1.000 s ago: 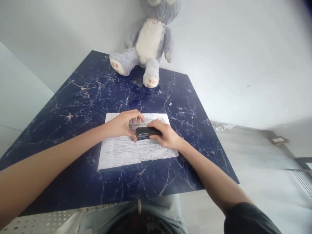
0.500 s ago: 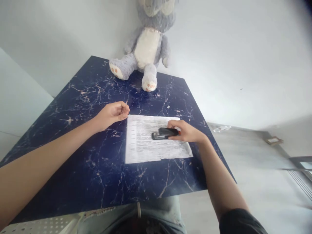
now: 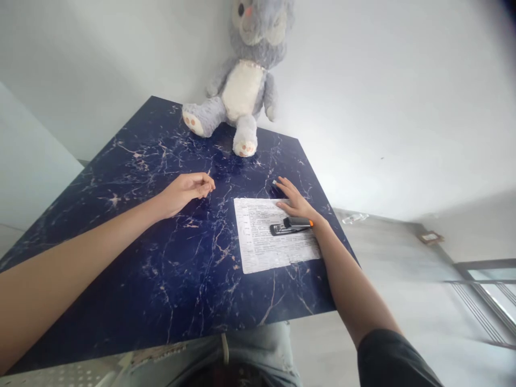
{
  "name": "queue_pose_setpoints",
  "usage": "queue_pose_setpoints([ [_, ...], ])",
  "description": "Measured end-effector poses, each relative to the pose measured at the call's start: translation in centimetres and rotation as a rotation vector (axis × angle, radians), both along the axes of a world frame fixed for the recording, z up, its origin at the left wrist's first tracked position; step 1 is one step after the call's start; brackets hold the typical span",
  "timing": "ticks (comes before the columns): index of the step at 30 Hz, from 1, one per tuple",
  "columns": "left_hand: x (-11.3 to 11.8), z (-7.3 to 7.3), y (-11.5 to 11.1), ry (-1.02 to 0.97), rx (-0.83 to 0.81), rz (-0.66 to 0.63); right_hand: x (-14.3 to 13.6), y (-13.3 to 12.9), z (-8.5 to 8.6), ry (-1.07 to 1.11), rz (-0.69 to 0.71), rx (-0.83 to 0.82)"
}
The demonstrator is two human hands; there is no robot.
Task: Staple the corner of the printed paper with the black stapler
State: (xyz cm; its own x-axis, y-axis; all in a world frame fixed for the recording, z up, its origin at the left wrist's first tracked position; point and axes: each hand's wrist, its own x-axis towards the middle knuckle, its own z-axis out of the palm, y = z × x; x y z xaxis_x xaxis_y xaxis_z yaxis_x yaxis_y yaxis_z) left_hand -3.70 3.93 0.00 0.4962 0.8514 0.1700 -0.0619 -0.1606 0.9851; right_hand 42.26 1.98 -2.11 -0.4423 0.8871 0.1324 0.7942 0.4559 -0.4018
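Pale wall (image 3: 382, 97) behind blue marbled table (image 3: 121, 279); light-grey floor (image 3: 387, 279) right.

The slim black stapler (image 3: 296, 222) has an orange end; rows of dark print stripe the white rectangular paper (image 3: 255, 251); pale veins marble the navy tabletop (image 3: 193, 290).

There is one stapler (image 3: 297, 222), one plush toy (image 3: 242, 88), one table (image 3: 193, 279), paper sheets (image 3: 262, 257) uncountable.

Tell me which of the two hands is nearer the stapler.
The right hand, spread open beside the stapler at the paper's far edge. The left hand is loosely curled, off to the left of the paper.
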Motion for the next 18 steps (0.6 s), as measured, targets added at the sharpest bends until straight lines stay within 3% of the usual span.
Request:
queue_pose_setpoints([
  [7, 0.3, 0.2, -0.1, -0.042, 0.004, 0.026, -0.3, 0.9, 0.2, -0.139, 0.011, -0.066],
  [11, 0.3, 0.4, 0.5, -0.139, 0.041, 0.164, -2.5, 1.1, 0.6, -0.159, 0.015, -0.055],
  [14, -0.6, 0.6, 1.5, -0.191, 0.097, 0.371, -7.8, 2.1, 0.7, -0.160, 0.079, -0.040],
  [18, -3.2, 1.2, 3.1, -0.189, 0.150, 0.587, -18.9, 3.7, 0.5, -0.142, 0.174, -0.010],
])
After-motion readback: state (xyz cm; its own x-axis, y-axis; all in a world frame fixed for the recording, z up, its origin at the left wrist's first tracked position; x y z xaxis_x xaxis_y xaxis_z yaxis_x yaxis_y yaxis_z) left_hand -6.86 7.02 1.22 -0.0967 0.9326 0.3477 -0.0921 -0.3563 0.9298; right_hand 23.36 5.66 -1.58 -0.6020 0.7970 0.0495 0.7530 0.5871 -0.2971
